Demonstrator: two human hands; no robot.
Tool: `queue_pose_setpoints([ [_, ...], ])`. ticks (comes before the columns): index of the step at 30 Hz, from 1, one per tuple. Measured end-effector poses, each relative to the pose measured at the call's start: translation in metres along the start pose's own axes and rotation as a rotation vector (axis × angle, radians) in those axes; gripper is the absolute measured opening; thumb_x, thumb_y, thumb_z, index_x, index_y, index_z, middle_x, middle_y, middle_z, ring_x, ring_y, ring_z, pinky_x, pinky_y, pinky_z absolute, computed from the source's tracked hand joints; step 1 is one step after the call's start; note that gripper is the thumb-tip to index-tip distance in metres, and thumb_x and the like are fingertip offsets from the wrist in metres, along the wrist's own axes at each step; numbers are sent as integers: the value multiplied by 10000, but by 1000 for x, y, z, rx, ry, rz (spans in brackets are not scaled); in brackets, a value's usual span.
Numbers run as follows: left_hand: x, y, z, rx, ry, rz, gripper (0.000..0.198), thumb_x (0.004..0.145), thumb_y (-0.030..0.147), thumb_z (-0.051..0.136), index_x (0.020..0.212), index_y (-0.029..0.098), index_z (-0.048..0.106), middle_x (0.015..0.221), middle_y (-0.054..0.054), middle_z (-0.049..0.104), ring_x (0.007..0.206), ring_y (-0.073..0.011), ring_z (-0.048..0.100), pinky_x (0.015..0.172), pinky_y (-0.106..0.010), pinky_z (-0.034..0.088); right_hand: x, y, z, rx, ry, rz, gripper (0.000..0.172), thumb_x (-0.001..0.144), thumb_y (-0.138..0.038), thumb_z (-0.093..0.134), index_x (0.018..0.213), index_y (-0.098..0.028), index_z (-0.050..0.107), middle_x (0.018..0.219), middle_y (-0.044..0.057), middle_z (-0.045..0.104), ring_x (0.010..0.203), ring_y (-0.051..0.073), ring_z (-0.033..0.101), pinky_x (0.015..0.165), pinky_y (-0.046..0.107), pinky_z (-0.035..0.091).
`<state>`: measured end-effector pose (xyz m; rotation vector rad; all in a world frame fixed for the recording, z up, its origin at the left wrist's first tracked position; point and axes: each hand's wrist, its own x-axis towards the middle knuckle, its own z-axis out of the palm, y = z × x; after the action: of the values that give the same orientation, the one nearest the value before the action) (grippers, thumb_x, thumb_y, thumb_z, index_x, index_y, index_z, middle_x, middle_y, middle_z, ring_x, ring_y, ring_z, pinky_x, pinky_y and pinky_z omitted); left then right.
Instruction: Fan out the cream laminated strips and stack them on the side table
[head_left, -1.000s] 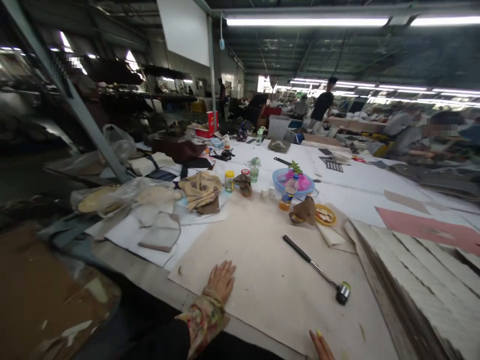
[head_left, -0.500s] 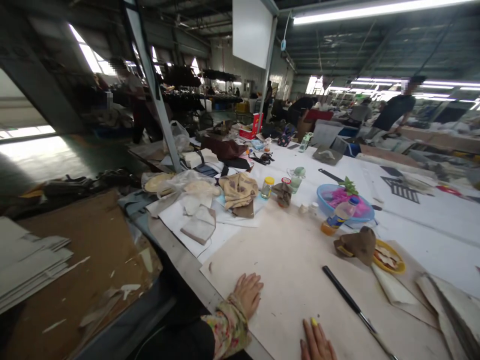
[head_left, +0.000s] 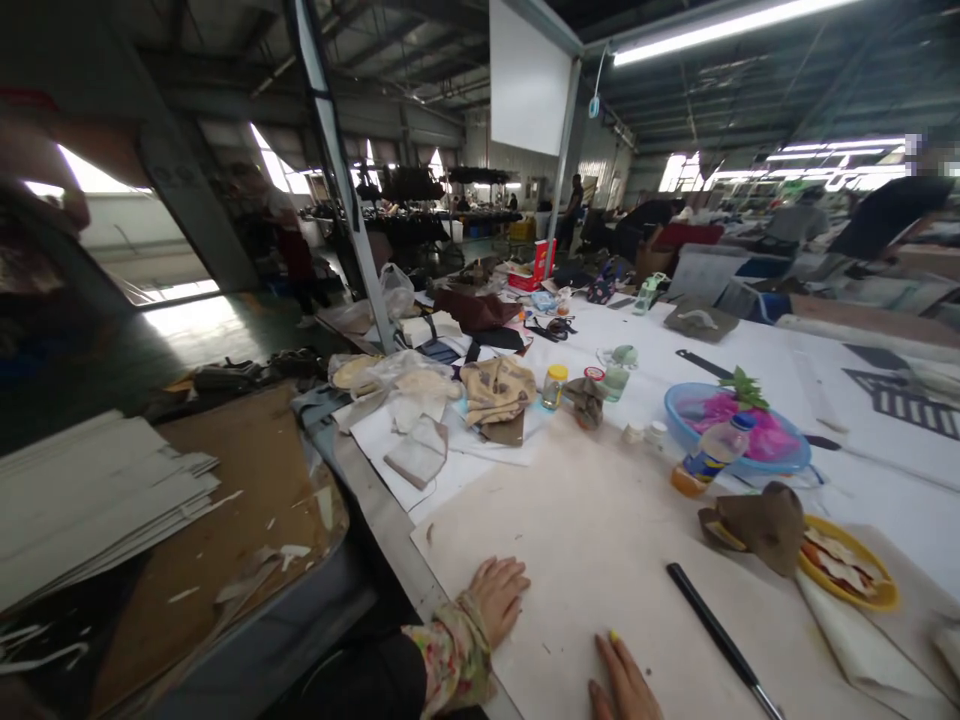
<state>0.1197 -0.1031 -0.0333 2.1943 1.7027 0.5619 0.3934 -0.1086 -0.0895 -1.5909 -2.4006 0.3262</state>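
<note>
My left hand point(head_left: 498, 598), with a floral sleeve cuff at the wrist, lies flat on a large pale beige sheet point(head_left: 540, 510) near the table's edge. Its fingers are stretched out and hold nothing. At the bottom of the view my right hand point(head_left: 624, 685) rests on the same sheet, fingers extended, one nail yellow; the rest of it is cut off by the frame. To the right of that hand lies a long tool with a black handle and a metal shaft point(head_left: 720, 635), apart from my fingers.
A yellow basket point(head_left: 885, 595), brown cloth point(head_left: 772, 525), drink bottle point(head_left: 712, 455) and blue basin point(head_left: 675, 405) stand to the right. Jars, cloths and a plastic bag point(head_left: 412, 375) lie farther back. On the left is a board point(head_left: 247, 460) with stacked sheets. Several people are in the background.
The view has turned left, so the background and table items appear farther right. Both hands stay flat on the sheet, almost unmoved.
</note>
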Motion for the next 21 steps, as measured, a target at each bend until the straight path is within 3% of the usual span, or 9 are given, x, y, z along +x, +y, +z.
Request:
queue_pose_setpoints([
  [5, 10, 5, 1, -55, -9, -88, 345, 727, 195, 480, 1056, 270, 550, 1198, -3, 539, 1130, -182, 436, 1005, -369, 311, 73, -3, 6, 139, 169, 52, 535, 810, -362, 311, 1232, -59, 442, 1265, 181, 456, 1188, 260, 418, 962, 413, 400],
  [10, 47, -10, -26, -43, -254, -14, 406, 695, 177, 478, 1093, 242, 525, 1115, -31, 568, 1031, -189, 493, 917, -343, 396, 128, -14, 14, 72, 241, 189, 563, 802, -413, 262, 1212, -85, 463, 1236, 161, 480, 1161, 268, 436, 934, 453, 393],
  [13, 91, -35, -59, 12, -284, -5, 511, 700, 188, 482, 1207, 226, 442, 1250, -57, 480, 1135, -212, 431, 964, -367, 365, 140, -19, 18, 24, 258, 248, 565, 815, -439, 241, 1198, -108, 492, 1237, 138, 486, 1151, 256, 443, 943, 447, 378],
  [18, 194, -88, -122, 140, -147, -172, 603, 709, 241, 523, 1289, 208, 362, 1402, -99, 284, 1262, -278, 276, 999, -437, 308, 144, -18, 22, -80, 303, 157, 503, 832, -429, 301, 1128, -118, 564, 1204, 132, 524, 1098, 242, 493, 921, 410, 410],
  [21, 250, -114, -147, 154, -93, -263, 675, 703, 285, 572, 1321, 212, 310, 1444, -101, 185, 1296, -284, 205, 1030, -441, 249, 145, -18, 20, -176, 372, 88, 463, 845, -404, 326, 1112, -120, 576, 1178, 131, 545, 1071, 232, 516, 884, 389, 446],
])
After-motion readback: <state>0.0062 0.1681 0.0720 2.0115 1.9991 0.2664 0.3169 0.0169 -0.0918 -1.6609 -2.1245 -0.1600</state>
